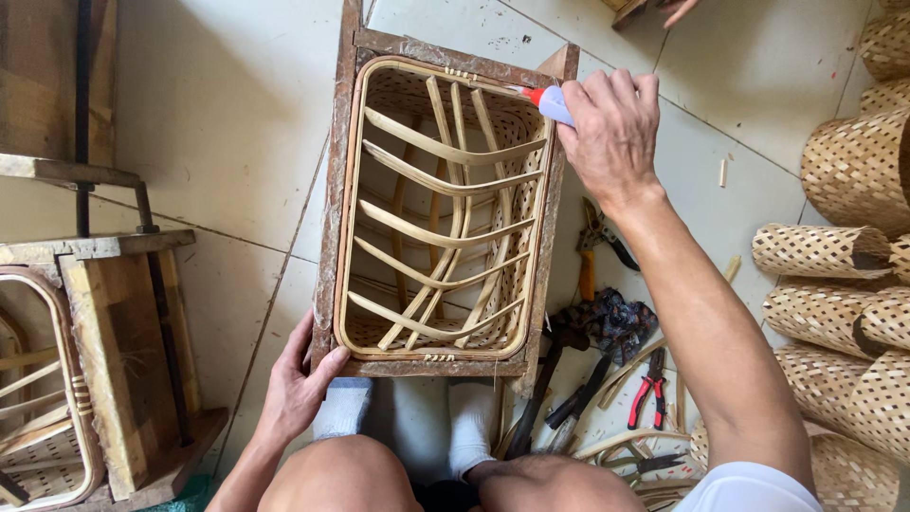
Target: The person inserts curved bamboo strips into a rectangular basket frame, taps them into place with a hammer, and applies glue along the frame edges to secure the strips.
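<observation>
Gluing along the rim: our right hand [611, 133] is closed around a small pale glue bottle with a red nozzle [548, 102], tip touching the far right corner of the rectangular woven bamboo basket [441, 209]. The basket sits inside a rough wooden mould frame [332, 218] on the tiled floor [218, 114]. Our left hand [299, 379], fingers partly curled, grips the frame's near left corner. Judgement: we keep the nozzle on the seam between rim strip and weave, squeeze lightly, and hold the frame steady. Red-handled pliers [649, 393] lie near our right knee.
</observation>
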